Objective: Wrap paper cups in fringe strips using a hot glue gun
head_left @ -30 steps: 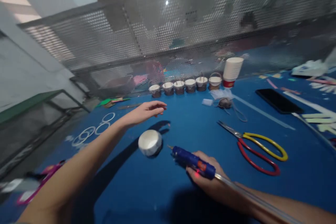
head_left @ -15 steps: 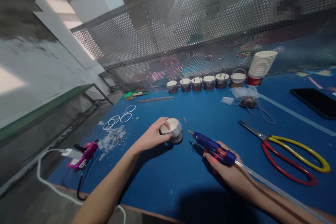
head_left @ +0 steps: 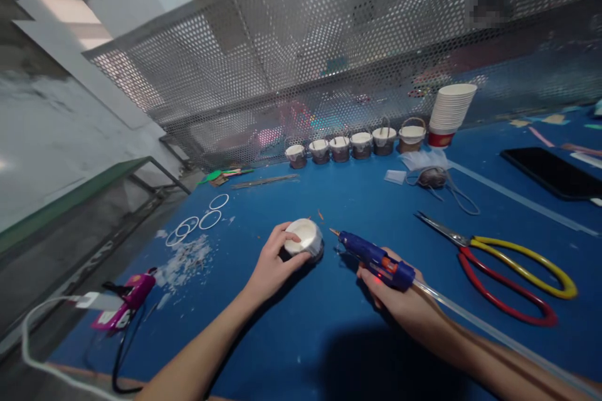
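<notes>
My left hand (head_left: 279, 260) is closed round a small white paper cup (head_left: 308, 237), fingers on its near-left side, low over the blue table (head_left: 263, 351). A round, pale face of the cup points up; whether that is its bottom or its inside I cannot tell. In my right hand (head_left: 395, 291) is a blue hot glue gun (head_left: 371, 255), with a long clear glue stick (head_left: 465, 310) running out of its back and a red light glowing on it. Its nozzle points at the cup from the right, a short gap away.
Several small handled cups (head_left: 362, 145) line the back mesh panel (head_left: 263, 56) beside stacked paper cups (head_left: 452, 111). Red-and-yellow-handled scissors (head_left: 470, 242) and a phone (head_left: 552, 172) lie right. White rings (head_left: 209, 220), scraps (head_left: 185, 263) and a pink power adapter (head_left: 126, 304) are left.
The cup has tipped in my left hand, so its pale round face now shows more. The glue gun stays beside it. The whole view has shifted slightly.
</notes>
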A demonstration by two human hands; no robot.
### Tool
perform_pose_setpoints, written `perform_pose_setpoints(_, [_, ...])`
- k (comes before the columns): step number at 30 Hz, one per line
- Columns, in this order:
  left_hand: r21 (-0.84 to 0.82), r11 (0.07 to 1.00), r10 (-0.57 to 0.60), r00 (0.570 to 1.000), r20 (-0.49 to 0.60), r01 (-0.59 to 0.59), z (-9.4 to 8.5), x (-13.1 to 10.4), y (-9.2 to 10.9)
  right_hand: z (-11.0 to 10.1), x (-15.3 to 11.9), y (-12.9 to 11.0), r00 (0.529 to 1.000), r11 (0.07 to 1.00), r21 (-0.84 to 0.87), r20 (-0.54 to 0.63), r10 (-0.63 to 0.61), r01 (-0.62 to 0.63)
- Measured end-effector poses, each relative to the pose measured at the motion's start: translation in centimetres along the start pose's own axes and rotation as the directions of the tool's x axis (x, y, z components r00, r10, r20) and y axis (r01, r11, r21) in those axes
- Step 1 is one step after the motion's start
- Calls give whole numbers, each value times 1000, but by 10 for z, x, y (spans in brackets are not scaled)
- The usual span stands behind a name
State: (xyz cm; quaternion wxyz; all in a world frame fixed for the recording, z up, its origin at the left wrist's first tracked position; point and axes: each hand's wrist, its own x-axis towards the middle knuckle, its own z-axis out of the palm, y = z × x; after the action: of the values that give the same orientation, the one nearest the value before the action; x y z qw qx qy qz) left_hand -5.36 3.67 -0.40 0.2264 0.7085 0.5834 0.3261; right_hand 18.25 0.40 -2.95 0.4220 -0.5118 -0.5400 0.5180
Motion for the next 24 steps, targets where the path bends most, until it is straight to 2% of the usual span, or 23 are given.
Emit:
perform_pose_setpoints(9, [-213,974,-67,995,67,80,-11,0,-5,3,1,3,1000,1000,2,-26,0,0])
perform_pose_setpoints(14, [-348,934,-81,997,16,82,-12,0,-9,2,1,1,999,999,-11,-20,-33,32])
perform_pose_setpoints(16, [-296,954,-57,998,-25,47,-11,0,-9,2,1,0,999,999,-19,-23,-29,29])
perform_pose_setpoints(21, [22,998,53,986,-157,-50,-6,-4,-7,3,1,1,1000,1000,-11,-17,-10,9])
perform_pose_setpoints(24, [102,992,79,994,-81,-70,-5,-7,-5,3,3,2,1000,1000,-18,-14,-11,10])
